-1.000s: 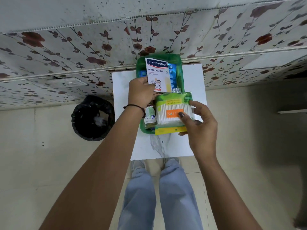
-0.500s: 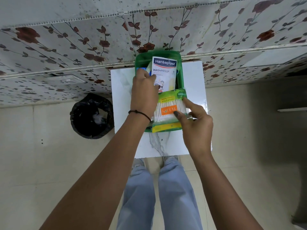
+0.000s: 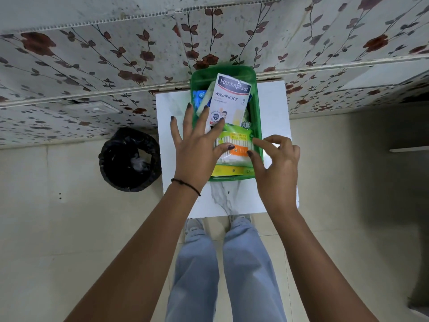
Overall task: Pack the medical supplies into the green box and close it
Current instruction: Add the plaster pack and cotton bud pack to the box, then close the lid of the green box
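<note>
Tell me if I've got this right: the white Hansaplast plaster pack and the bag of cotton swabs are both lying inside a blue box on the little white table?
Not quite: the box is green, not blue, as the head view shows. The rest holds: the Hansaplast pack and the bag of cotton swabs lie inside it, on the white table.

Looks like a home room, not a lab: floral-print wall panels (image 3: 139, 54), beige tiled floor (image 3: 58, 228), bin lined with a black bag (image 3: 130, 159) beside a small white marble-look worktop (image 3: 274, 105).
</note>
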